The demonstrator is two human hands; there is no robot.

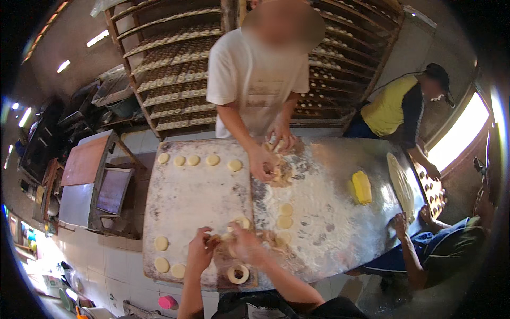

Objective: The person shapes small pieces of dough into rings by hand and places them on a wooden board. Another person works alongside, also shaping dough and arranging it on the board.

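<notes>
While L hand (200,250) & R hand (251,248) (blurred) are close together just beyond the pale, dark-centred ring (230,274), can't tell if either grip pinches anything. Flat, round, cream dough discs (161,243) left of ring lie apart, prob. to avoid sticking; another disc (243,221) sits beyond it.

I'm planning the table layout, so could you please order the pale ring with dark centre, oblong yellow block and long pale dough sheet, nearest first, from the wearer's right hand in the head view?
1. Pale ring with dark centre, just below the right hand.
2. Oblong yellow block, upper right.
3. Long pale dough sheet, farther right.
</notes>
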